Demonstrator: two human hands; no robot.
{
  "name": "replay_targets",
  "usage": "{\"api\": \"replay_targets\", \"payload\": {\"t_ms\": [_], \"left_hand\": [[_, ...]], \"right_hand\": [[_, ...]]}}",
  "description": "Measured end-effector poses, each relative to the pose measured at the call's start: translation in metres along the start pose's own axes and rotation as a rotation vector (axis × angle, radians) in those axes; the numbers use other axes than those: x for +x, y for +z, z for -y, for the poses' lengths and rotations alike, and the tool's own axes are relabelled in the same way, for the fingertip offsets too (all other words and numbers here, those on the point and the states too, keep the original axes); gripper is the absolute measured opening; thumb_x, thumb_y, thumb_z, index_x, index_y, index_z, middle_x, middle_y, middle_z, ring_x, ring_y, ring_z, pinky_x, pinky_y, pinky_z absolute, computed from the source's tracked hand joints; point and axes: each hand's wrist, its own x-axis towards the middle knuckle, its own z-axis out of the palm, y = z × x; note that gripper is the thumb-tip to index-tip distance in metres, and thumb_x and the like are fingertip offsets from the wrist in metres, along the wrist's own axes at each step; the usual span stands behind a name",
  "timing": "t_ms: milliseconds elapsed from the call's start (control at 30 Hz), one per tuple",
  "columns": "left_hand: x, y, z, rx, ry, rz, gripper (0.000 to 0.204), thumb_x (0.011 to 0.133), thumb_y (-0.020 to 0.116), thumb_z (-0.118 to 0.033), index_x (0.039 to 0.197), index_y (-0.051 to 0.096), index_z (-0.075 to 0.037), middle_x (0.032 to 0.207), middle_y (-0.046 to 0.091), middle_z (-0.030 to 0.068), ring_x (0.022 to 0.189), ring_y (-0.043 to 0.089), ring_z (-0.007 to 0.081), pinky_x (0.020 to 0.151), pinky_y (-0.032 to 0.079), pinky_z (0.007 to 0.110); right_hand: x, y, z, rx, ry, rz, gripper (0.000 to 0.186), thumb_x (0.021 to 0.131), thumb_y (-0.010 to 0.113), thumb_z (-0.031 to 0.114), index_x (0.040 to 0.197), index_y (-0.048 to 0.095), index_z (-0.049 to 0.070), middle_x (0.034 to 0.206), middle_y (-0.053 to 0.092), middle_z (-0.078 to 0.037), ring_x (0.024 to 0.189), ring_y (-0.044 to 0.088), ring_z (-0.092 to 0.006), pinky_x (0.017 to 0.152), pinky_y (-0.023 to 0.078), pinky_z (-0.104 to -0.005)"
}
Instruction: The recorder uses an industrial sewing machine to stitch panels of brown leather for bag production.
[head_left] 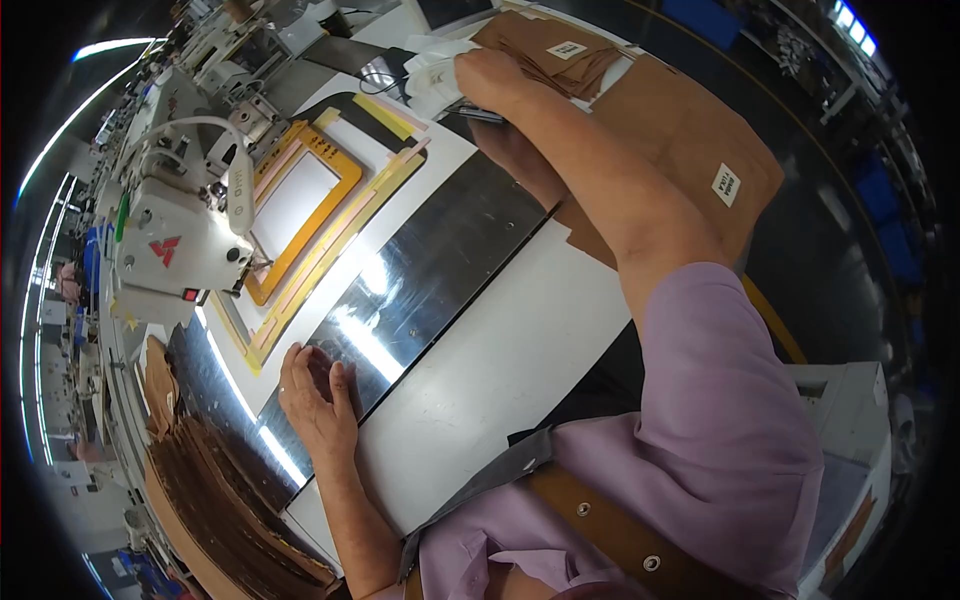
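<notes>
Left hand (318,402): over the shiny metal plate (430,285), 8 o'clock — loosely curled, holding nothing
Right hand (488,82): at the white pieces (430,86), 12 o'clock — can't tell if gripping
Orange frame (306,230): 10 o'clock

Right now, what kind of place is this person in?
It looks like a sewing workshop, probably part of a factory. You can see a big white sewing machine, a yellow frame beside it, and a stack of flat brown pieces.
</notes>
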Motion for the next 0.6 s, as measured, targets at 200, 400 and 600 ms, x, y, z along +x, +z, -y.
{"api": "replay_targets", "payload": {"t_ms": [200,400,600], "left_hand": [[0.012,0.006,0.003,-0.139,0.021,-0.028,0.038,0.094,0.066,-0.03,0.12,0.064,-0.003,0.139,0.057,0.0194,0.13,0.053,0.0355,0.107,0.035,0.049],[0.037,0.022,-0.028,-0.13,0.126,-0.039,0.039,0.094,0.068,-0.032,0.118,0.064,-0.001,0.135,0.059,0.0192,0.125,0.055,0.0353,0.106,0.036,0.048],[0.035,0.022,-0.032,-0.06,0.151,-0.02,0.04,0.093,0.069,-0.029,0.12,0.062,-0.001,0.134,0.059,0.0207,0.123,0.055,0.0372,0.104,0.039,0.046]], "right_hand": [[-0.042,-0.026,0.052,0.564,-0.235,-0.065,0.014,0.087,0.06,0.015,0.087,0.071,0.006,0.089,0.072,-0.015,0.085,0.069,-0.0354,0.079,0.054,-0.0453],[-0.016,-0.002,0.013,0.262,-0.097,-0.219,0.013,0.088,0.066,0.017,0.089,0.074,0.007,0.091,0.074,-0.014,0.091,0.07,-0.0362,0.08,0.055,-0.0463],[-0.002,0.001,-0.023,-0.049,-0.04,0.066,0.025,0.088,0.072,0.029,0.093,0.078,0.005,0.095,0.075,-0.019,0.096,0.072,-0.0352,0.084,0.057,-0.0459]]}}
